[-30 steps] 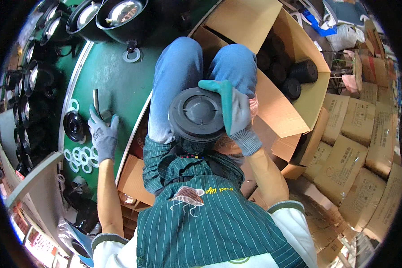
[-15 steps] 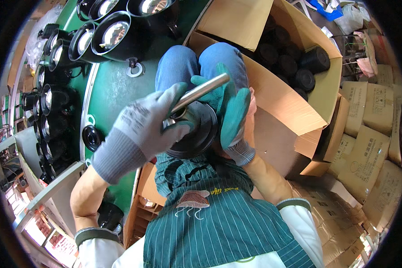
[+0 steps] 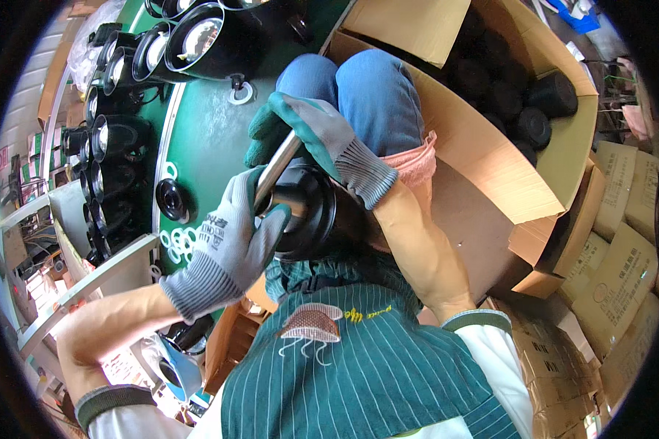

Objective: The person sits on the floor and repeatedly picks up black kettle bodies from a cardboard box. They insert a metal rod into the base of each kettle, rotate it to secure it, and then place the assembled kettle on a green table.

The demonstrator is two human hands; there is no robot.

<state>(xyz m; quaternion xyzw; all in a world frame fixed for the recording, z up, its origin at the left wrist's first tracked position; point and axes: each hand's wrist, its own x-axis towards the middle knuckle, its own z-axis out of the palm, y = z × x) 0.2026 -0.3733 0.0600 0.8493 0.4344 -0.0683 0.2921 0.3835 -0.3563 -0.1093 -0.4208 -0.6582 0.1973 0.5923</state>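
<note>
In my lap rests a black round part with a stepped rim, tilted and partly covered by my gloves. A silver metal bar slants up and away from its left side. My left hand, in a grey glove with green palm, is closed round the bar's lower end, its thumb against the black part. My right hand, gloved alike, is wrapped over the bar's upper end, with the fingers curled to the left. How the bar's lower end meets the black part is hidden by the left hand.
Left stands a green table with rows of black pots, white rings and a black disc. At right, an open cardboard box holds several black cylindrical parts. Closed cartons are stacked beyond it.
My right hand has left the side of the black part and closed over the bar's upper end. The bar points more steeply away from me. The whole view has shifted somewhat.
</note>
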